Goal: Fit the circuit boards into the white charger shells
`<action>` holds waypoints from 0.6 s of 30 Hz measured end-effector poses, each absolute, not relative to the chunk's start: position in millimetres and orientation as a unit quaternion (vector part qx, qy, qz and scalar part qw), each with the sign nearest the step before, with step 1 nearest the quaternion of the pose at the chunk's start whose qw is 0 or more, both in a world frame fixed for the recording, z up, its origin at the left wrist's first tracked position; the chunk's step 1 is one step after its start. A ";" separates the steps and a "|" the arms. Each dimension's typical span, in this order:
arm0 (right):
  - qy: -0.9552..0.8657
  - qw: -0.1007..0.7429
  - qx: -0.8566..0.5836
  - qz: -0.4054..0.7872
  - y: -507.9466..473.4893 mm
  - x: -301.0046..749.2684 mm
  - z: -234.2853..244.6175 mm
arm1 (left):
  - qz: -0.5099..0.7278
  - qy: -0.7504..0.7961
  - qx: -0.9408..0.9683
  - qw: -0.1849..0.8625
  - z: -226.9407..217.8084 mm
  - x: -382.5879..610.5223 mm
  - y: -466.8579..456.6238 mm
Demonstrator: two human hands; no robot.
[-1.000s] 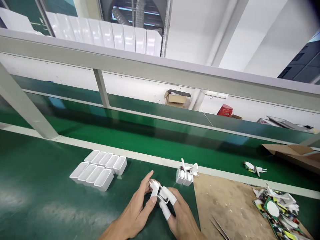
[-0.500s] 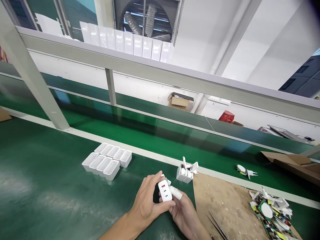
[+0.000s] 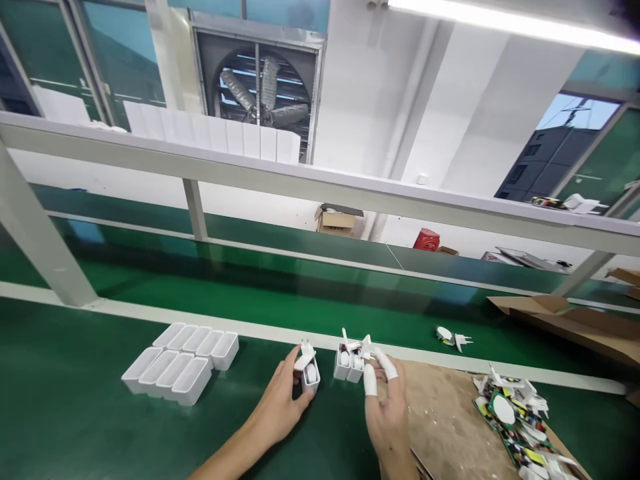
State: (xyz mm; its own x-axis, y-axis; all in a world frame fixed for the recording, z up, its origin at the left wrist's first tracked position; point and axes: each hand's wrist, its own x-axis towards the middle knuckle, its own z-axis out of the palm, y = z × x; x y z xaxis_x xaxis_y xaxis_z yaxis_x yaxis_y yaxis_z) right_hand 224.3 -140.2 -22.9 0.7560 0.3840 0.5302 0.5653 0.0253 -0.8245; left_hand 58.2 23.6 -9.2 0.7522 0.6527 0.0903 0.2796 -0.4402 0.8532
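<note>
My left hand (image 3: 280, 405) grips a white charger housing (image 3: 313, 381) upright between thumb and fingers, on or just above the green table. A loose plug piece with two pins sticks out of its open top, beside a round white part. To the right, two more white housings (image 3: 349, 371) stand together, filled with circuit parts and plug pieces. Right beside them is my right hand (image 3: 386, 400), fingers apart and holding nothing, with white covers on two fingertips. Whether it touches the nearest plug piece, I cannot tell.
Several hollow white housings (image 3: 173, 370) stand in two rows on the left. A brown board (image 3: 440, 407) lies at right, bearing tweezers (image 3: 421, 463) and a pile of circuit boards (image 3: 515, 427). One board with a plug (image 3: 453, 338) lies on the green belt (image 3: 280, 303).
The charger housing has turned from its port face toward me to open top up, and moved left in my left hand. My right hand has let go and moved right. The view has tilted up.
</note>
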 end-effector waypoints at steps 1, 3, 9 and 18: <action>-0.323 0.643 -0.691 -0.064 -141.9 235.9 -29.4 | 0.200 0.284 0.824 0.448 -6.4 68.9 27.9; -0.318 0.663 -0.677 -0.029 -141.8 252.6 -44.3 | 0.193 0.273 0.830 0.446 -2.2 91.5 31.6; -0.328 0.677 -0.658 0.028 -133.5 259.3 -70.5 | 0.203 0.239 0.847 0.428 0.7 110.3 26.1; -0.311 0.583 -0.749 -0.046 -149.9 263.6 -38.6 | 0.230 0.381 0.886 -0.130 39.2 -18.4 134.6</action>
